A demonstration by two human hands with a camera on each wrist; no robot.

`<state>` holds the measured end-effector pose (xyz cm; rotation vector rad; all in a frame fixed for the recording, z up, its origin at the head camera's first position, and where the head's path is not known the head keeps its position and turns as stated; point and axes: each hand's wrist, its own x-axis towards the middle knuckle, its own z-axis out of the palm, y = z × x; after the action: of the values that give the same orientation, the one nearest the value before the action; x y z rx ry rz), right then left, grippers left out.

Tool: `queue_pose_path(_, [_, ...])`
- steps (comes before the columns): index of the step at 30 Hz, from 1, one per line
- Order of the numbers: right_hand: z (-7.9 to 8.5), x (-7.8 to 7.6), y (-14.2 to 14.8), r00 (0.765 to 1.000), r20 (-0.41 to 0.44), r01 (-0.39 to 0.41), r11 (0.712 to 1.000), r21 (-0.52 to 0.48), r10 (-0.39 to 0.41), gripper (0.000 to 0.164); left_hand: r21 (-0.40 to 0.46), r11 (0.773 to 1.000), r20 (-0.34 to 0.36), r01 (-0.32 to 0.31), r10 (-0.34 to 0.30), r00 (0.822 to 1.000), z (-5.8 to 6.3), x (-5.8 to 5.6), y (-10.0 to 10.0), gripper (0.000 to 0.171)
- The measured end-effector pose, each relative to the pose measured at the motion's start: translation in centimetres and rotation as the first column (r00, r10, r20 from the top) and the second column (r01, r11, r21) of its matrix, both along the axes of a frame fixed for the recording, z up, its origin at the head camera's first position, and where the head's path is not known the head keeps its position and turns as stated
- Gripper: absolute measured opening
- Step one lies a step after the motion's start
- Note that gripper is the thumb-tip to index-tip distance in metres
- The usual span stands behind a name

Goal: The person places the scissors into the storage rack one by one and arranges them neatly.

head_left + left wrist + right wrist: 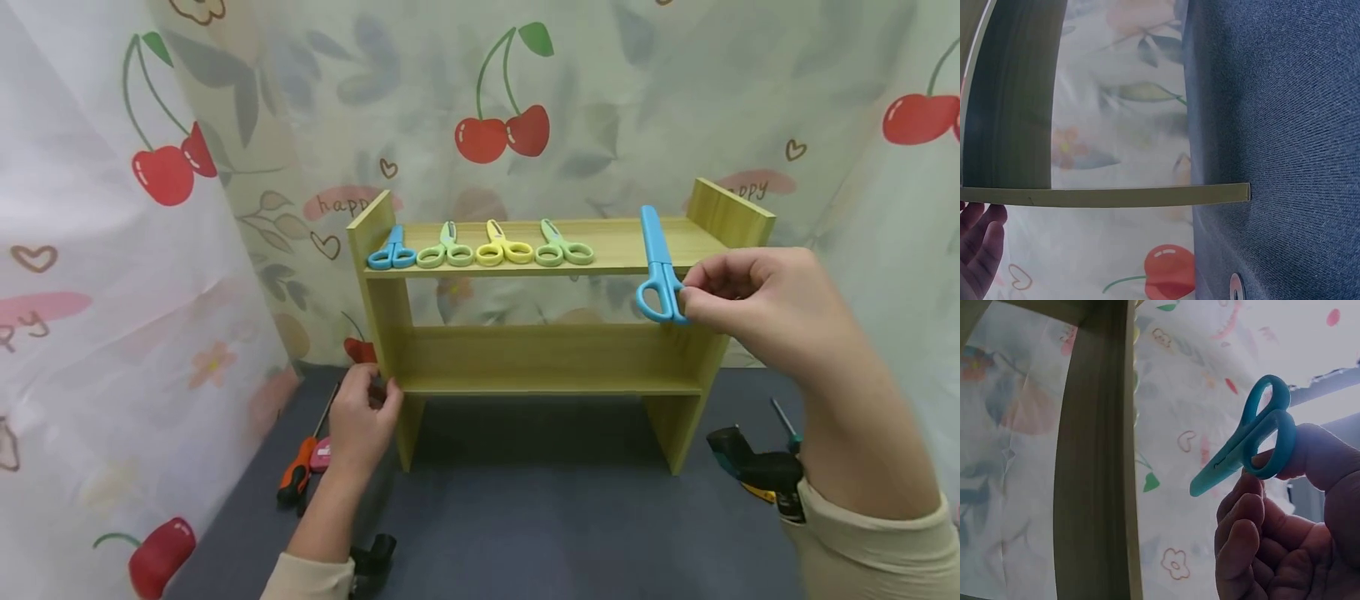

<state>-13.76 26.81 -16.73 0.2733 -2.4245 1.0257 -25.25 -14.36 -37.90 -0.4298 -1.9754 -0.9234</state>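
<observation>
My right hand (780, 308) pinches blue scissors (657, 267) by one handle loop, blades pointing up, in front of the upper shelf's right part. In the right wrist view, the thumb and index finger hold the loop of the same scissors (1266, 431), while the other fingers curl below. My left hand (363, 421) touches the outer side of the wooden rack's left panel (382, 325) with its fingertips. On the upper shelf lie blue scissors (393, 252), green scissors (447, 250), yellow scissors (504, 248) and another green pair (562, 248), in a row on the left and middle.
The two-tier wooden rack (525, 358) stands on a dark grey cloth surface (540, 533). An orange-handled screwdriver (300, 467) and a pink round item (321, 455) lie at the left. Another screwdriver (783, 421) lies at the right. Cherry-printed curtains (600, 108) surround the surface.
</observation>
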Motion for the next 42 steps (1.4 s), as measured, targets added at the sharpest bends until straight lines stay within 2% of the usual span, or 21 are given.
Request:
queue_pose_path(5, [1.3,-2.4,0.5,0.996,0.083,0.03,0.997,0.067,-0.036,0.02,-0.005,1.0,0.011,0.009,-0.009,1.0,-0.1,-0.1,0.3,0.013])
queue_pose_path(13, [3.1,-7.5,0.9,0.975,0.216,-0.077,0.99,0.115,0.051,0.021,-0.011,1.0,0.004,0.008,-0.008,1.0,-0.1,-0.2,0.6,0.014])
queue_pose_path(18, [3.8,-9.4,1.1,0.952,0.303,-0.091,0.988,0.122,0.051,0.024,-0.014,1.0,-0.031,0.009,-0.01,0.999,0.0,-0.5,0.6,0.013])
queue_pose_path(21, [4.1,-10.0,1.1,0.936,0.349,-0.099,0.988,0.122,0.051,0.026,-0.006,1.0,-0.049,0.013,-0.014,0.999,0.0,-0.5,0.5,0.012])
queue_pose_path(30, [4.9,-11.1,0.1,0.909,0.414,-0.123,0.98,0.159,0.047,0.024,0.009,1.0,-0.055,-0.005,0.006,0.998,-0.1,-0.1,0.0,0.013])
queue_pose_path(36, [5.3,-11.2,-0.1,0.904,0.425,-0.122,0.979,0.163,0.042,0.025,0.017,1.0,-0.056,-0.012,0.013,0.998,0.1,-0.2,0.0,0.013])
queue_pose_path(42, [4.8,-11.0,0.3,0.901,0.429,-0.135,0.983,0.125,0.069,0.022,0.008,1.0,-0.029,-0.001,0.002,1.0,-0.3,0.0,0.2,0.015])
